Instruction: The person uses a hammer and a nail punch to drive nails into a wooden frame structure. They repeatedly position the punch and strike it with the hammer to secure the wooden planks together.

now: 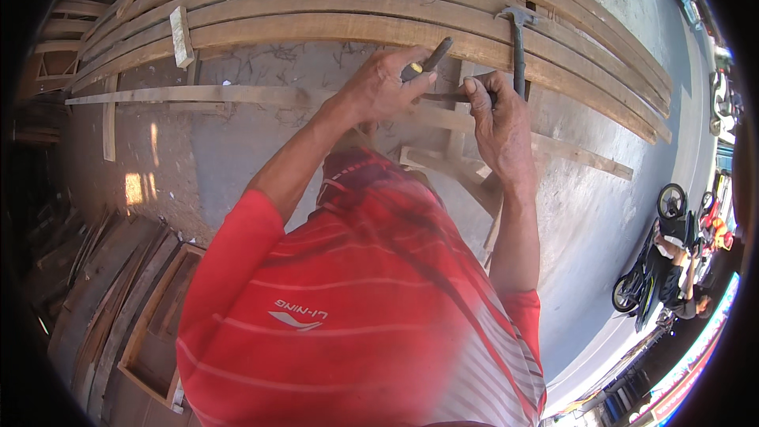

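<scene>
My left hand (383, 83) is closed round a short dark stick (439, 53), with a yellow patch showing near the fingers. Close by on the right, my right hand (504, 115) grips a thin dark blade-like tool (444, 97); its far end points toward my left hand, and its exact kind is unclear. Just beyond my right hand, a claw hammer (518, 39) rests with its head on the wooden beams (332, 29) and its dark handle toward me.
Long beams run across the far side, with a small pale wood block (181, 37) on them. A narrow wood strip (198, 94) lies nearer. Boards and a wooden frame (150, 383) stand at the lower left. To the right is a motorcycle (652, 269) beside a person (686, 300).
</scene>
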`<state>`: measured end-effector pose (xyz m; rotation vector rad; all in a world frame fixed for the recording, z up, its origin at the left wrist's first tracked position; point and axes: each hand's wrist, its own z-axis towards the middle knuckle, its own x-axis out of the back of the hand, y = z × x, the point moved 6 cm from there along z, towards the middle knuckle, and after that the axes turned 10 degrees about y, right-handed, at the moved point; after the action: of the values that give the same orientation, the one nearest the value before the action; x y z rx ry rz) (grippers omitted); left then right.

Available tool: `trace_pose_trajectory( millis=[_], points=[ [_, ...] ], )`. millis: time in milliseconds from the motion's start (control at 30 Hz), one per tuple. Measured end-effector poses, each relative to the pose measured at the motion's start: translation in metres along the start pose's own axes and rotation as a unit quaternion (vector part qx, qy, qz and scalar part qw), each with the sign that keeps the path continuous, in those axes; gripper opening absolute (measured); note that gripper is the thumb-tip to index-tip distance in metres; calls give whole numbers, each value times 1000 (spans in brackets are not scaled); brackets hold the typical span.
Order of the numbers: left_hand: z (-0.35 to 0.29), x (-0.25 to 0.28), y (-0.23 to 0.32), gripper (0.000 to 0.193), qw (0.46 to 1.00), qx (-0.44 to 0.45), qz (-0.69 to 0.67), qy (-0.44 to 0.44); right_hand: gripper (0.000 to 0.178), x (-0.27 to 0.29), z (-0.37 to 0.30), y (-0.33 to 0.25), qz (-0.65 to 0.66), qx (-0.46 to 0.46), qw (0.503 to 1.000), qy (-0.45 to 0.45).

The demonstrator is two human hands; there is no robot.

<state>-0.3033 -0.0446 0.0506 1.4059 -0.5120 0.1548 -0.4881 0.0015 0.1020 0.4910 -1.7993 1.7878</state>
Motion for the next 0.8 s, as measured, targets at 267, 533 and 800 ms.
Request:
trace_pose_trajectory(
  millis=[267, 533, 800],
  points=[
    [-62, -3, -33, 20, 985, 67, -115, 113, 24, -13, -19, -16, -47, 44, 996, -60],
    [-88, 2, -44, 16, 974, 52, -113, 190, 20, -24, -16, -29, -60, 115, 988, -87],
    [-101, -14, -71, 14, 958, 83, -187, 199, 20, -40, -18, -31, -95, 172, 974, -114]
  ],
)
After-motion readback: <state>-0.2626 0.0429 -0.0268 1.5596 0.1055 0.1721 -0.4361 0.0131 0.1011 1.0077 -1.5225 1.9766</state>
